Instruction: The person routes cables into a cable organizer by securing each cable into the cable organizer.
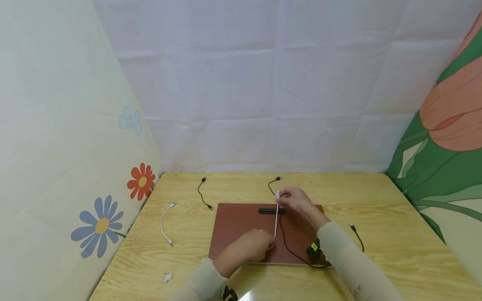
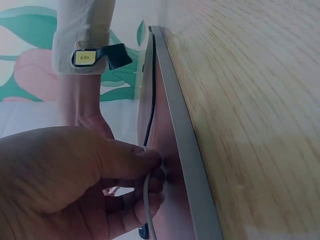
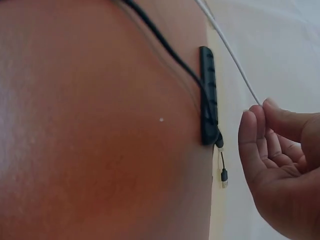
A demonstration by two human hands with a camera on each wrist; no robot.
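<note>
across one wooden counter (image 1: 421, 267), one red-brown board (image 1: 241, 225) is lying, its grey edge (image 2: 185, 140) showing closely from the left wrist. two pale sleeves (image 1: 354, 263) are reaching in, both being cut off by the head view's lower border. above the board, one white cable (image 1: 276, 221) is stretching between two grips: the left grip (image 1: 256, 246) is pinching its near part between thumb and fingers, the right grip (image 1: 295, 200) its far end. the white plug (image 1: 278, 194) is showing from the head, while fingertips are hiding it from the right wrist.

one black cord (image 1: 288, 246) is trailing from one black hub (image 1: 265, 211) and vanishing behind the right sleeve; one black plug-ended cable (image 1: 357, 237) is emerging beyond, and i cannot tell whether they are joining. two more black cables (image 1: 199, 192) are lying farther back, the right one disappearing near the right grip. one second white cable (image 1: 162, 225) is curving at the left. nearer, one white scrap (image 1: 167, 277) is lying, too unclear for naming. one pale speck (image 3: 161, 119) is appearing on the board only from the right wrist.
</note>
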